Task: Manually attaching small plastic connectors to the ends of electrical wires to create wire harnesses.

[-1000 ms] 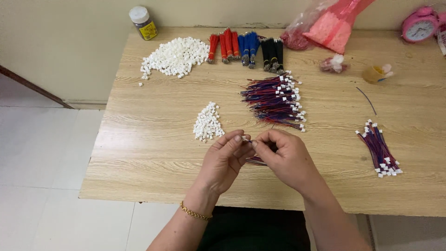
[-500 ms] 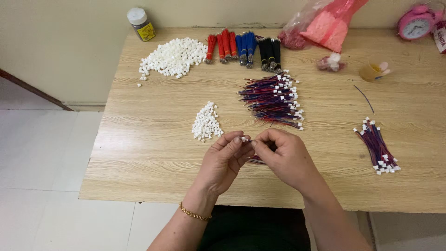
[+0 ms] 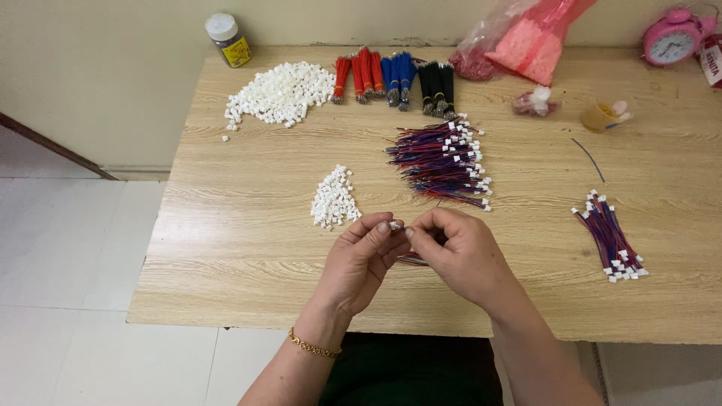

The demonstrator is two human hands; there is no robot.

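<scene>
My left hand (image 3: 359, 263) pinches a small white plastic connector (image 3: 394, 225) between thumb and fingers. My right hand (image 3: 460, 254) meets it fingertip to fingertip and holds a short bundle of red, blue and black wires (image 3: 413, 260) that passes under the palm. Both hands hover over the front middle of the wooden table (image 3: 241, 248). A small heap of white connectors (image 3: 334, 198) lies just left of the hands. A large pile of wire leads with white connectors (image 3: 444, 159) lies right behind the hands.
A big heap of white connectors (image 3: 278, 94) and bundles of red, blue and black wires (image 3: 391, 75) sit at the back. A smaller batch of fitted leads (image 3: 611, 237) lies right. A jar (image 3: 229, 40), pink bag (image 3: 526, 41), pink clock (image 3: 671, 37) and tape roll (image 3: 602, 116) line the far edge.
Both hands stay together at the same spot, with only slight finger shifts around the connector and wires. Nothing else on the table has moved.
</scene>
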